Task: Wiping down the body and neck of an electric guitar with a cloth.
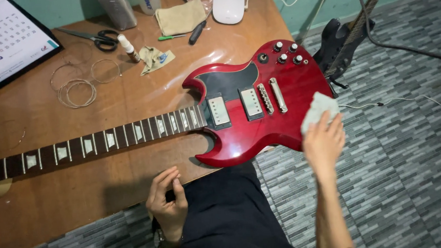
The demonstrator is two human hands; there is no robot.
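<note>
A glossy red electric guitar [241,133] without strings lies flat on a brown wooden table [58,198], its dark neck [96,143] running to the left. My right hand [323,139] presses a pale folded cloth [318,110] against the guitar body's lower right edge. My left hand [168,202] rests at the table's near edge just below the body's lower horn, fingers loosely curled and holding nothing. My dark-clothed lap lies between the two arms.
Coiled strings [76,91] lie on the table's left part, with black-handled scissors [100,38], a small bottle [128,48], a crumpled wrapper [154,58], a tan cloth [181,18], a screwdriver [197,32], a white device [228,7] and a calendar [5,39] behind. A black guitar [342,39] leans at right over grey tiled floor.
</note>
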